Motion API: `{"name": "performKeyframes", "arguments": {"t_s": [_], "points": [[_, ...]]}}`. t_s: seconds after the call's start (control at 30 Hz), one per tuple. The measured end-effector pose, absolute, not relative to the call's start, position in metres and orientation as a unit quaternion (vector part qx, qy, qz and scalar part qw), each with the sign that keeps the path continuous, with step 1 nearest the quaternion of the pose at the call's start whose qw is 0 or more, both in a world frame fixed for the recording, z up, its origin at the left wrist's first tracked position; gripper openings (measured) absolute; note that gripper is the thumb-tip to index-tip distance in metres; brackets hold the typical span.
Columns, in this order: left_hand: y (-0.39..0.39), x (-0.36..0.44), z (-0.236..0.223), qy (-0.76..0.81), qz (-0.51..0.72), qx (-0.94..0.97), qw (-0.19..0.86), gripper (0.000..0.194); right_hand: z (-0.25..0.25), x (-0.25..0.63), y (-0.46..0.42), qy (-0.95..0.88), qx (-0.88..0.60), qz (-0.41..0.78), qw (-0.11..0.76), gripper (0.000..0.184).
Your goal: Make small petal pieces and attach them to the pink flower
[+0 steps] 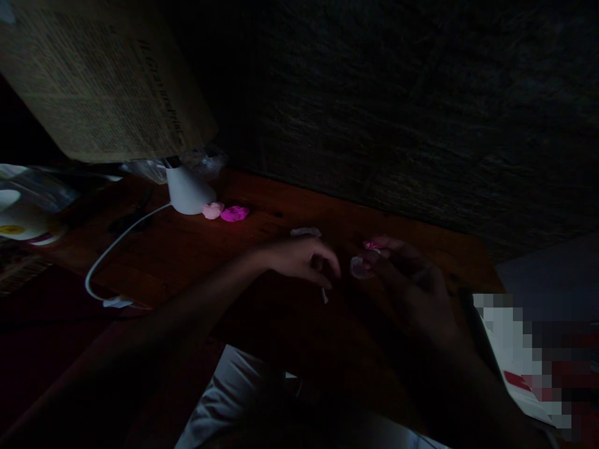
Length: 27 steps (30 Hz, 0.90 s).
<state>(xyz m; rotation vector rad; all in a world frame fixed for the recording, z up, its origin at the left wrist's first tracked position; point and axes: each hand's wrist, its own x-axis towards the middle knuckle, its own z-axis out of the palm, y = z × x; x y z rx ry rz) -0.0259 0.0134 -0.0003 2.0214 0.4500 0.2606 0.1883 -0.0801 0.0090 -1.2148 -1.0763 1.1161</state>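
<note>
Head view. We see the right hand (412,280) grasping, between thumb and fingers, a small pink piece (373,244); just beside this grip, on its left, shows a bit of clear plastic (359,267), though we cannot tell whether it is pinched too. The left hand (304,262) is curled, well apart from the pink piece. A small white scrap (324,295) shows just below its fingertips; whether these grip the scrap or merely hover over it, we cannot tell. Just beyond the left knuckles, a pale translucent film (306,232) lies on the wooden table (318,209).

We judge the dim light to be the chief hazard: with both hands in shadow, the fingers could miss the edge of the plastic or tear it. Should the right pinch tighten, the piece, if soft, could be squashed out of shape; should it loosen, the piece could drop to the table beneath. The film near the left hand could cling to a passing knuckle. Farther to the left of both grips, a pale pink lump (213,210) and a magenta lump (234,214) sit side by side; contact could smear their colours together, if they are soft.
</note>
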Motion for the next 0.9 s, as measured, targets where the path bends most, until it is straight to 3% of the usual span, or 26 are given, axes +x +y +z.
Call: {"name": "performKeyframes", "arguments": {"t_s": [0.17,0.37,0.67,0.9], "points": [[0.016,-0.027,-0.01,0.156,0.06,0.86,0.482,0.025,0.012,0.186,-0.083,-0.485,-0.51,0.461,0.54,0.03],[0.012,-0.022,-0.007,0.13,0.071,0.851,0.503,0.009,0.014,0.184,-0.086,-0.513,-0.499,0.452,0.532,0.021],[0.01,-0.022,-0.004,0.142,0.058,0.855,0.495,0.002,0.009,0.185,-0.081,-0.473,-0.494,0.456,0.57,0.02],[0.008,-0.018,0.004,0.225,0.229,0.769,0.553,0.017,0.009,0.188,-0.08,-0.462,-0.503,0.449,0.576,0.014]]}}
